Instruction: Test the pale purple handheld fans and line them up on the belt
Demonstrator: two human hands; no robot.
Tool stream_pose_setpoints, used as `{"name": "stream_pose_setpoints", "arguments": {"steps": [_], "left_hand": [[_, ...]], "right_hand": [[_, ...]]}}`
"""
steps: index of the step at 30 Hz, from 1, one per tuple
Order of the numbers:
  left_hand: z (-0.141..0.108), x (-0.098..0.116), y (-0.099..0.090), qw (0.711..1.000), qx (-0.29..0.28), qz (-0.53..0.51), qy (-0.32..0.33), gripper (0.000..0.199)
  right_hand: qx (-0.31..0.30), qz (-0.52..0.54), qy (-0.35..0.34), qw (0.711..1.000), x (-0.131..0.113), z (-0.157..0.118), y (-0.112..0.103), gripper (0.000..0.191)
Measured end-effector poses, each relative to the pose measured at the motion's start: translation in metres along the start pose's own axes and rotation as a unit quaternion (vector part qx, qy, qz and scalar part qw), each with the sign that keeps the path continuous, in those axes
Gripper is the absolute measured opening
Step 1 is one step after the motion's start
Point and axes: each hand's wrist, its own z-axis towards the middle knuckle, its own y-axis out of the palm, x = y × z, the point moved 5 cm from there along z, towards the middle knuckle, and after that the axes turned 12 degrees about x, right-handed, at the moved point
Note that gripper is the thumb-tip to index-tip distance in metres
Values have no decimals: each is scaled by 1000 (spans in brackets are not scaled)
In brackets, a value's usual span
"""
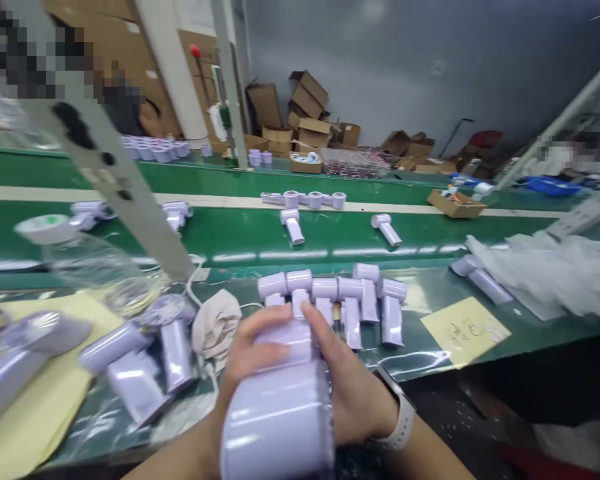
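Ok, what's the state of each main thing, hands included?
Left hand, gripping the lilac piece
Right hand, gripping it too
Lilac piece, held in both hands
Row of lilac pieces, lying down
Yellow note, flat, written on
Beige cloth, crumpled
Wristwatch, strapped on
Nearest cardboard box, open

The foreground device [277, 423] looks smooth, glossy plastic (the crumpled pouch [217, 327], matt cloth).

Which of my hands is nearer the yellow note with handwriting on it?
Right. Your right hand, on the purple device, is left of the note; your left hand, on the device's other side, is farther left.
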Motion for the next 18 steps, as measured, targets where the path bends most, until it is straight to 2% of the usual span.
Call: {"name": "stream_pose_setpoints", "arguments": {"steps": [2,3,4,5,6,7,8,10,12,15,16,18], "left_hand": [[-2,-20,2,996,-40,5,-85,60],[-4,-30,2,989,-74,18,-130,71],[-7,-40,-1,980,-102,50,-163,75],[-11,-49,-5,971,-121,97,-181,70],[-16,-57,-11,962,-130,154,-186,59],[-22,-63,-18,952,-130,208,-182,47],[-30,-69,-23,943,-128,249,-182,38],[-47,-80,-30,931,-116,287,-195,31],[-62,-88,-31,926,-103,304,-200,27],[-73,-96,-30,921,-86,323,-199,24],[-75,-98,-30,919,-80,328,-203,23],[-77,-101,-33,914,-70,337,-215,22]], "right_hand": [[28,-54,21,998,17,17,-34,126],[50,-109,75,990,36,22,-59,124],[79,-174,154,969,58,23,-91,125],[112,-266,250,924,83,19,-126,125],[122,-366,341,857,107,9,-161,119],[137,-414,385,813,125,0,-192,115],[147,-443,411,783,141,-9,-218,111],[147,-484,457,732,166,-29,-254,103],[158,-525,481,684,181,-45,-274,94],[191,-590,473,626,198,-46,-284,77],[194,-604,462,619,206,-39,-284,70],[169,-611,440,636,229,-14,-277,56]]}}
